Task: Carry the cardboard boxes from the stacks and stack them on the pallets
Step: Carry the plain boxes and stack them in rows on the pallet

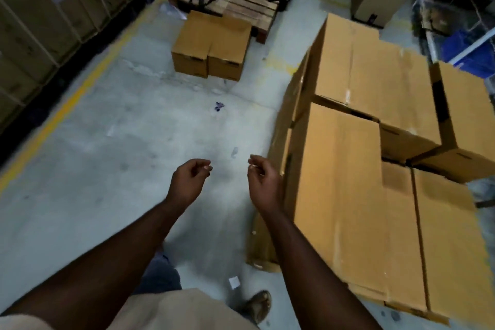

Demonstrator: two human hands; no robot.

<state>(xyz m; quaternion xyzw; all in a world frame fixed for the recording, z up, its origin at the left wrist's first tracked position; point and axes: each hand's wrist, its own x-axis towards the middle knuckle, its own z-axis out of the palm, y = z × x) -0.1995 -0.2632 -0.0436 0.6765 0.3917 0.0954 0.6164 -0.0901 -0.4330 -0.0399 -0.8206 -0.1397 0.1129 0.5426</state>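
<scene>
a: where are the cardboard boxes (356, 169) right now?

b: a low stack of them sits on the floor at the right, the nearest one just beside the right hand (263, 182). two smaller boxes (214, 43) stand side by side farther ahead, close to a wooden pallet (227, 5) with black straps lying across it.

a: how would you expect the near one to handle?

b: it looks big and plain, corrugated, stiff along the edges but likely to bow in the flat panels. i can't tell from here whether it's full, so i'd treat it as heavy. the surface is dry card, not slick, yet wide enough that one hand won't do.

a: so where to grip?

b: my guess is low on two opposite sides, near the bottom corners where the card is strongest, not on the top flaps.

a: and the hands?

b: the left hand (191, 181) and the right are both out in front over the concrete floor (112, 142), fingers loosely curled, holding nothing. neither touches a box.

a: anything underfoot?

b: a scrap of paper (233, 282) lies near the sandalled foot (258, 305), and a yellow line (61, 112) runs along the left.
</scene>
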